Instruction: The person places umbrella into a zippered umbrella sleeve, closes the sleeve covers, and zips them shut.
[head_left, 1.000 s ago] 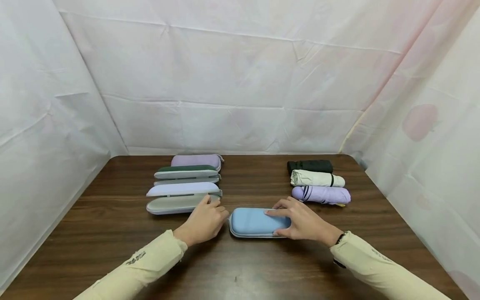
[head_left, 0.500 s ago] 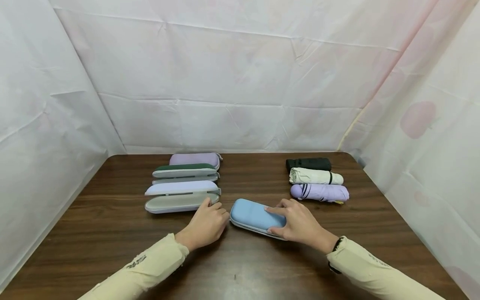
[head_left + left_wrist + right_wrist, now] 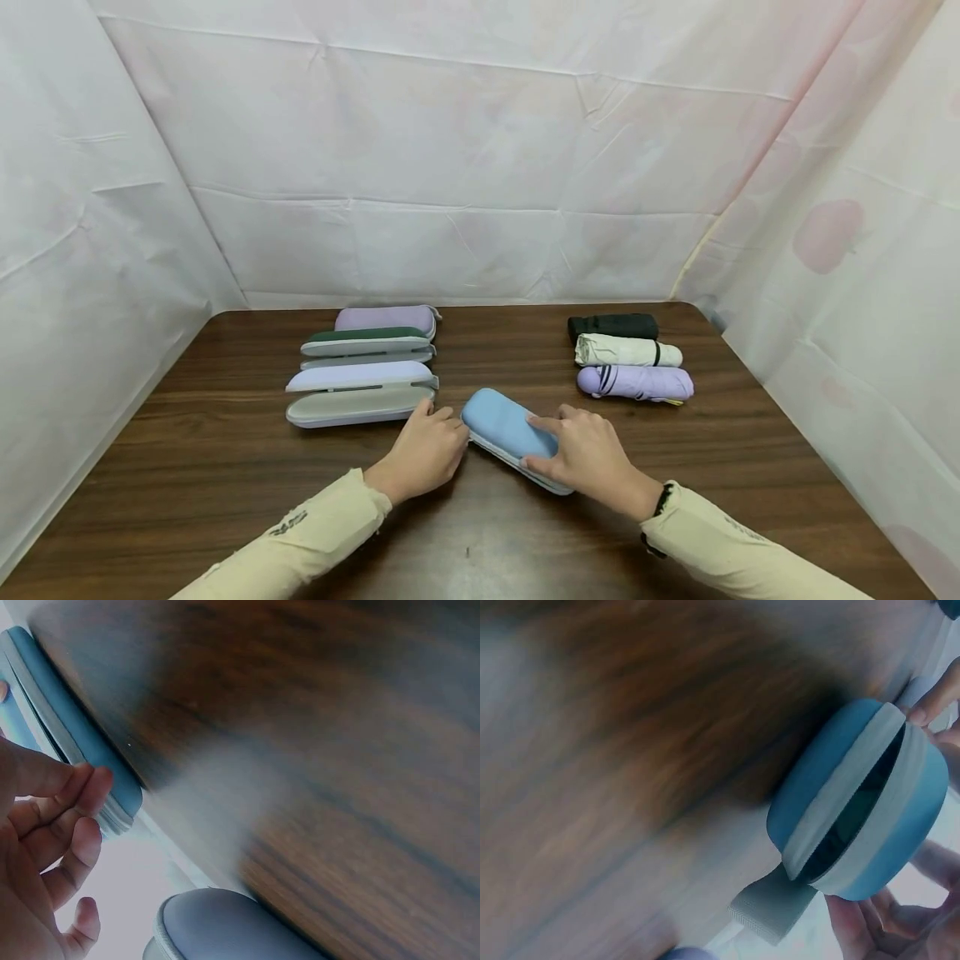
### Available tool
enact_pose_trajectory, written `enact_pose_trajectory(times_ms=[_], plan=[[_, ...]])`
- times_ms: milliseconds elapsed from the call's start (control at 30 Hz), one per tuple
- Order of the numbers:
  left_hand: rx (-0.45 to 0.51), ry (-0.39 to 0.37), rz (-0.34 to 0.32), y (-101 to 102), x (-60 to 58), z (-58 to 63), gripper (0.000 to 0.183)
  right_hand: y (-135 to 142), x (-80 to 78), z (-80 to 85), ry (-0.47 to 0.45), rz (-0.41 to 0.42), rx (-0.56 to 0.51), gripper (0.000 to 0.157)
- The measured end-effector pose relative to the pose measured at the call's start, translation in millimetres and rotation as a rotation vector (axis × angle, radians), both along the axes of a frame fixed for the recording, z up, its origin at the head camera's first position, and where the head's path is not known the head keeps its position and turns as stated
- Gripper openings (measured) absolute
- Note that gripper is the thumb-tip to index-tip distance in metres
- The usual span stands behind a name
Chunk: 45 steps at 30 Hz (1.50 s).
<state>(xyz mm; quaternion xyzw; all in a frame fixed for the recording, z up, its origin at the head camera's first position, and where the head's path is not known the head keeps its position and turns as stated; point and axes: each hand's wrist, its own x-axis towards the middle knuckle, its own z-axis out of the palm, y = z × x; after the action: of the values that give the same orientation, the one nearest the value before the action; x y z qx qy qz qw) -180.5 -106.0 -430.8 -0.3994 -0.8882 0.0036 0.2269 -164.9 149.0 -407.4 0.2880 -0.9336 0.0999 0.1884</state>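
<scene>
Sleeves (image 3: 292,533), cream, reach in from near L & near R over the brown worktop (image 3: 225,467); dark band (image 3: 663,498) at R wrist. R hand (image 3: 592,454) has hold of the near-R end of the blue case (image 3: 506,423), thumb on near side, fingers toward far side. Case sits mid-worktop, angled, other end pointing far L; seems to rest on the surface, tho can't be sure. L hand (image 3: 427,450) is at that far-L end, thumb & index pinched at the zip edge; pull itself hidden. R wrist view: light zip band (image 3: 844,791) gapes partway, grey tab (image 3: 776,904) at near end.

Handling, my guess: light, semi-stiff shell, lid may flex a bit if squeezed; smooth, so slightly slippery, not very fragile. Best held low across both long sides, w/ zip line kept clear; pinch pull close to the seam.

Beyond, L: pale lavender case (image 3: 360,406), wide open, near L hand. R, approx. level or a bit farther: purple umbrella (image 3: 637,382), folded. Next, L: green case (image 3: 367,335), ajar; R: white umbrella (image 3: 626,351) w/ dark strap. Farthest row: lilac case (image 3: 386,318) L, black umbrella (image 3: 615,326) R. Behind all: pale creased sheet (image 3: 450,150).
</scene>
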Motion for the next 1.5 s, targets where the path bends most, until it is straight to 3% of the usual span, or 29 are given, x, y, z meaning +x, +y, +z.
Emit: enact_pose_trajectory(times_ms=[167,267,333,367,500,633,733,1033,1300,1500], plan=[[-0.001,-0.017,0.003,1.4,1.2,0.7,0.012,-6.5,7.8,5.5,0.062,0.049,0.105,0.057],[-0.017,-0.031,0.018,0.1,0.9,1.5,0.013,-3.8,0.4,18.4,0.012,0.173,0.145,0.042],[-0.03,-0.038,0.024,-0.5,0.3,2.5,0.014,-0.1,-9.7,28.8,0.007,0.297,0.231,0.03],[-0.035,-0.038,0.023,-0.5,-0.1,3.0,0.014,1.9,-14.8,33.7,0.006,0.36,0.286,0.033],[-0.038,-0.041,0.016,0.7,-0.5,5.4,0.014,6.3,-29.4,44.9,0.094,0.612,0.57,0.069],[-0.047,-0.058,0.01,2.3,1.5,5.6,0.014,4.3,-31.9,44.1,0.181,0.741,0.705,0.064],[-0.068,-0.061,0.009,2.9,2.7,5.0,0.013,0.8,-30.6,44.1,0.216,0.753,0.737,0.057],[-0.113,-0.031,0.014,3.2,0.2,10.6,0.011,-13.1,-33.4,51.3,0.152,0.761,0.704,0.057],[-0.101,-0.053,-0.018,4.9,0.6,10.3,0.01,-24.8,-33.5,56.0,0.133,0.734,0.722,0.072],[-0.105,-0.023,-0.028,6.9,0.5,8.6,0.01,-27.6,-34.6,58.1,0.028,0.688,0.749,0.084]])
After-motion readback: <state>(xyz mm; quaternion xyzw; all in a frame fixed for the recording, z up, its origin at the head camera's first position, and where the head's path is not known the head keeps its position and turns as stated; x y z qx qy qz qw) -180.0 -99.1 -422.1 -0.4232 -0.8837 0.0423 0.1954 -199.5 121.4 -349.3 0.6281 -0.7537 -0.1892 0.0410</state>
